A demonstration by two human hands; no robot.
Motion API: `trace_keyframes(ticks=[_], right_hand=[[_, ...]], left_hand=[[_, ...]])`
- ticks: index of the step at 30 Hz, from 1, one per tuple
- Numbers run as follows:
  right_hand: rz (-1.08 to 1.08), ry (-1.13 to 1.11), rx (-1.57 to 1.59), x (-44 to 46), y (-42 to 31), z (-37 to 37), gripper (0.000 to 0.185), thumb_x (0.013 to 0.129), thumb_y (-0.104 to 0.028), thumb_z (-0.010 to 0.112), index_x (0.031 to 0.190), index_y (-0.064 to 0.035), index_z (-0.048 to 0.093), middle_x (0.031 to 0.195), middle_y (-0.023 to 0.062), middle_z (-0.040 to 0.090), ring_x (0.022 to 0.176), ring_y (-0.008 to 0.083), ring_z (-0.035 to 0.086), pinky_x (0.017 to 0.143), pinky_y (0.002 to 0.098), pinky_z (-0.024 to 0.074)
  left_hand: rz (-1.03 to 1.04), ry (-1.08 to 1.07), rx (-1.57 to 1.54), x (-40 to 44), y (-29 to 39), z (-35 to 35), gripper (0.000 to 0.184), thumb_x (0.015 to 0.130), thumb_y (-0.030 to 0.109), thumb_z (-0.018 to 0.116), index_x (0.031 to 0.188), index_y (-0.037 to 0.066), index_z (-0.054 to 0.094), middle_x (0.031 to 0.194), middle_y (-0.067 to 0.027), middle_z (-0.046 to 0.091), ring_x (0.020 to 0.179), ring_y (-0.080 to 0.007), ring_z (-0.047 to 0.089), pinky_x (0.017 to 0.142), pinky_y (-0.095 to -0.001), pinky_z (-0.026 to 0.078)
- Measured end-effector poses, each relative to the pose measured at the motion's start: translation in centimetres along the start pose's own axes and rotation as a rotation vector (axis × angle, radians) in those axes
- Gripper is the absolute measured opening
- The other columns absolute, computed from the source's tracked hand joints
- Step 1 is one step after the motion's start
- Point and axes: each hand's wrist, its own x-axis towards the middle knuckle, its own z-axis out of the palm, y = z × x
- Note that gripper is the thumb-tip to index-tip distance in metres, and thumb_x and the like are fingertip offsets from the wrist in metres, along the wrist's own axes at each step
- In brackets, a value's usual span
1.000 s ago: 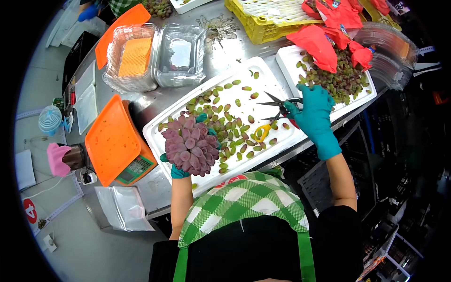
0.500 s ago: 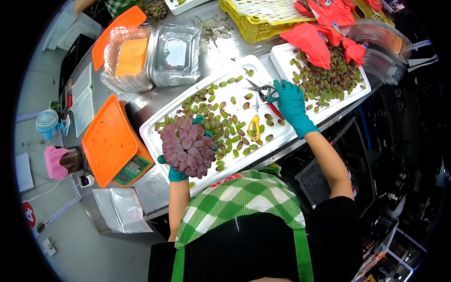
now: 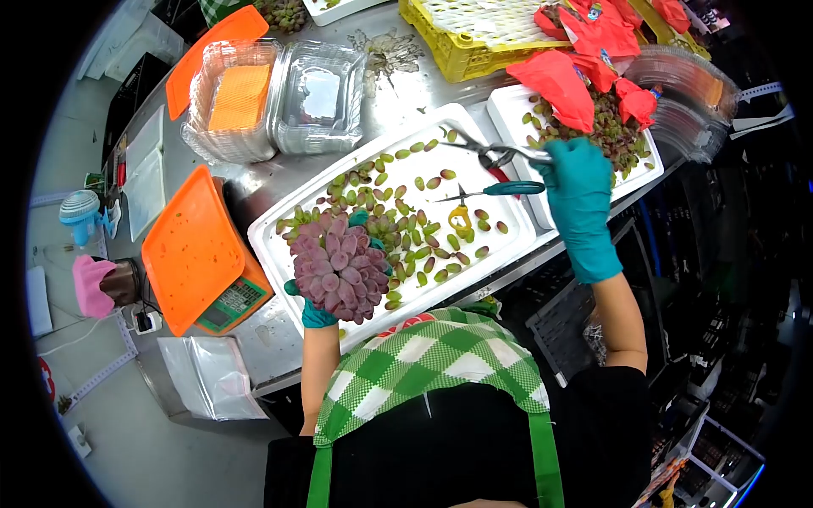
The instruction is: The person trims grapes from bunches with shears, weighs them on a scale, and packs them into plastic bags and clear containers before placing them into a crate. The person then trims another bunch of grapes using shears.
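Observation:
My left hand point(image 3: 317, 314), in a teal glove, is closed around the underside of a purple succulent rosette point(image 3: 340, 273), whose leaves hide most of the fingers. It is held over the left part of a white tray point(image 3: 510, 222) strewn with green and reddish succulent leaves point(image 3: 412, 234). My gloved right hand point(image 3: 581, 199) is closed on dark-bladed shears point(image 3: 493, 156), blurred, above the tray's right end. Just below them are teal-handled scissors point(image 3: 514, 189) with thin blades pointing left; I cannot tell whether the hand also holds these. Yellow-handled scissors point(image 3: 460, 222) lie in the tray.
An orange scale point(image 3: 195, 254) stands left of the tray. Clear plastic boxes point(image 3: 318, 97) sit behind it. To the right, a second white tray point(image 3: 506, 106) holds succulents and red wrappers point(image 3: 555, 85). A yellow crate point(image 3: 461, 59) is at the back; plastic bags point(image 3: 207, 372) lie front left.
My right hand has moved right and toward me, drawing the shears along. The teal-handled scissors now show more fully. My left hand and the rosette have hardly moved.

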Motion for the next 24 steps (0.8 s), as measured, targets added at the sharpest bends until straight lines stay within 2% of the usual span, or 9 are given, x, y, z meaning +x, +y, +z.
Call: trace_keyframes(ticks=[1, 4, 12, 16, 17, 18, 20, 21, 24], right_hand=[[-0.015, 0.086, -0.029, 0.4, 0.0, -1.6, 0.021, 0.070, -0.019, 0.063, 0.088, -0.0097, 0.056, 0.077, 0.0114, 0.050, 0.069, 0.0287, 0.050, 0.058, 0.0387, 0.0380], [-0.018, 0.209, -0.001, 1.0, -0.4, -4.2, 0.020, 0.074, -0.019, 0.061, 0.090, -0.0080, 0.057, 0.076, 0.0110, 0.050, 0.069, 0.0274, 0.050, 0.059, 0.0354, 0.0387], [-0.033, -0.090, 0.517, -0.9, -2.4, 0.6, 0.022, 0.075, -0.033, 0.060, 0.078, -0.0109, 0.057, 0.060, 0.0096, 0.052, 0.052, 0.0295, 0.052, 0.046, 0.0375, 0.0385], [-0.041, -0.362, 0.692, -2.5, -5.0, 2.2, 0.026, 0.077, -0.032, 0.059, 0.089, -0.0098, 0.054, 0.066, 0.0100, 0.051, 0.060, 0.0267, 0.053, 0.052, 0.0359, 0.0398], [-0.120, -0.366, 0.780, -2.9, -5.4, 2.6, 0.033, 0.077, -0.031, 0.059, 0.101, -0.0096, 0.049, 0.075, 0.0088, 0.051, 0.070, 0.0246, 0.053, 0.060, 0.0366, 0.0392], [-0.204, -0.363, 0.755, -3.2, -5.9, 2.7, 0.060, 0.073, -0.037, 0.062, 0.120, -0.0089, 0.038, 0.083, 0.0095, 0.049, 0.076, 0.0244, 0.050, 0.067, 0.0378, 0.0369], [-0.236, -0.415, 0.564, -3.9, -7.2, 1.5, 0.089, 0.067, -0.043, 0.065, 0.133, -0.0064, 0.018, 0.088, 0.0104, 0.045, 0.080, 0.0247, 0.046, 0.071, 0.0376, 0.0348], [-0.192, -0.474, 0.585, -4.5, -7.5, 2.2, 0.109, 0.059, -0.048, 0.068, 0.136, -0.0050, 0.004, 0.092, 0.0123, 0.041, 0.083, 0.0262, 0.043, 0.077, 0.0388, 0.0322], [-0.203, -0.531, 0.532, -5.0, -7.8, 2.3, 0.114, 0.056, -0.046, 0.070, 0.135, -0.0047, -0.002, 0.096, 0.0123, 0.039, 0.086, 0.0268, 0.042, 0.081, 0.0414, 0.0285]], left_hand=[[-0.004, -0.007, 0.004, 0.2, -0.2, 0.0, 0.063, 0.083, 0.044, 0.033, 0.135, 0.015, 0.012, 0.138, -0.0084, 0.017, 0.125, -0.0259, 0.021, 0.104, -0.0412, 0.017], [-0.019, -0.033, 0.019, 0.6, -0.7, 0.3, 0.062, 0.084, 0.042, 0.033, 0.135, 0.015, 0.012, 0.138, -0.0082, 0.017, 0.126, -0.0255, 0.021, 0.104, -0.0408, 0.017], [-0.089, -0.182, 0.296, 1.8, -2.4, 2.0, 0.058, 0.086, 0.039, 0.031, 0.135, 0.015, 0.011, 0.139, -0.0076, 0.017, 0.126, -0.0247, 0.020, 0.104, -0.0399, 0.016], [-0.093, -0.310, 0.537, 1.6, -3.2, 2.0, 0.056, 0.087, 0.037, 0.031, 0.135, 0.016, 0.011, 0.139, -0.0073, 0.016, 0.127, -0.0242, 0.020, 0.105, -0.0394, 0.016], [-0.086, -0.343, 0.566, 1.5, -3.2, 2.4, 0.055, 0.088, 0.037, 0.030, 0.135, 0.016, 0.011, 0.139, -0.0072, 0.016, 0.127, -0.0241, 0.020, 0.105, -0.0393, 0.016], [-0.077, -0.385, 0.594, 1.4, -3.2, 2.8, 0.055, 0.088, 0.036, 0.030, 0.135, 0.016, 0.011, 0.139, -0.0071, 0.016, 0.127, -0.0240, 0.019, 0.105, -0.0392, 0.016], [-0.063, -0.413, 0.192, 1.0, -3.4, 4.1, 0.056, 0.088, 0.038, 0.030, 0.135, 0.015, 0.011, 0.139, -0.0069, 0.016, 0.127, -0.0246, 0.019, 0.105, -0.0398, 0.017], [-0.066, -0.484, -0.315, 1.4, -4.6, 3.9, 0.054, 0.089, 0.037, 0.028, 0.135, 0.014, 0.012, 0.138, -0.0087, 0.019, 0.125, -0.0260, 0.022, 0.103, -0.0410, 0.022], [-0.247, -0.264, -0.169, 0.4, -5.2, 1.7, 0.056, 0.089, 0.040, 0.028, 0.135, 0.013, 0.012, 0.137, -0.0101, 0.021, 0.123, -0.0276, 0.026, 0.101, -0.0421, 0.025]])
